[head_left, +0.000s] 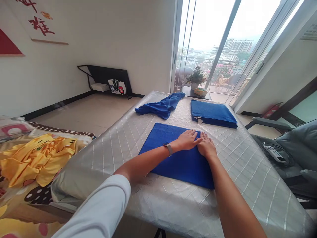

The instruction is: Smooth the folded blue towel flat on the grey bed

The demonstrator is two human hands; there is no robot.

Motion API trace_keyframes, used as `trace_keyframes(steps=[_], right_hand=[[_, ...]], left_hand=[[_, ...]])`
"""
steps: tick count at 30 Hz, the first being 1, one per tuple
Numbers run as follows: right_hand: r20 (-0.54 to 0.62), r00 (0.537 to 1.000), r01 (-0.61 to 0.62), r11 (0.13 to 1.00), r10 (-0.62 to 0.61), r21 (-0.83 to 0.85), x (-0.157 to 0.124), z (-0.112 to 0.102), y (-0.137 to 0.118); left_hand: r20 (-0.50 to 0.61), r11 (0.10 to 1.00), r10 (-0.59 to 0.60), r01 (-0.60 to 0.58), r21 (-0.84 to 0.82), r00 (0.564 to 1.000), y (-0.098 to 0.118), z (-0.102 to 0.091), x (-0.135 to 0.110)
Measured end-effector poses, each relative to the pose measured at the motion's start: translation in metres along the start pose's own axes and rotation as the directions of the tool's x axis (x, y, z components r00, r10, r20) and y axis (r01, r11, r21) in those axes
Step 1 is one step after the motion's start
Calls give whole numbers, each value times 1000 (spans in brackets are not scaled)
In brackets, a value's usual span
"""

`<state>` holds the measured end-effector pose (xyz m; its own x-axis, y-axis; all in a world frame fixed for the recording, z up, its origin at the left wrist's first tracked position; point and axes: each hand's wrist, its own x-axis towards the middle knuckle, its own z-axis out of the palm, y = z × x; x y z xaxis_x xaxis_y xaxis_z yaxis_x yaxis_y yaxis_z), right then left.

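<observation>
A flat blue cloth (183,168), towel-like, lies spread on the silver quilted table cover (247,165) in front of me. Both palms rest on its far right part, side by side and touching. My left hand (187,139) lies flat with fingers stretched out, a watch with a grey band on its wrist. Beside it my right hand (207,145) is also flat, fingers pointing away from me, at the cloth's right edge. Beyond them sits a neat stack of folded blue cloths (213,112) with a white tag. A crumpled blue cloth (162,106) lies at the far left.
On the left is a bed with yellow fabric (39,157). A dark armchair (294,148) with a power strip (274,152) on it stands at the right. Past the table's far end are a potted plant (196,77) and a sliding glass door.
</observation>
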<state>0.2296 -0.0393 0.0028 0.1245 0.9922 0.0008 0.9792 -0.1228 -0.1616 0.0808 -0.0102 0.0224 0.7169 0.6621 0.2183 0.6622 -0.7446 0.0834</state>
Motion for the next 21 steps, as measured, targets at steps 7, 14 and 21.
trace_keyframes(steps=[7,14,21], right_hand=[[-13,1000,-2,1000,2,7,1,1,2],[-11,1000,-13,1000,13,17,0,-2,-1],[-6,1000,-15,1000,15,3,-2,-5,-2]], left_hand=[[31,987,-133,135,-87,991,-3,26,13],[78,953,-287,293,-75,955,-80,2,-41],[77,873,-473,479,-94,878,-153,-15,-100]])
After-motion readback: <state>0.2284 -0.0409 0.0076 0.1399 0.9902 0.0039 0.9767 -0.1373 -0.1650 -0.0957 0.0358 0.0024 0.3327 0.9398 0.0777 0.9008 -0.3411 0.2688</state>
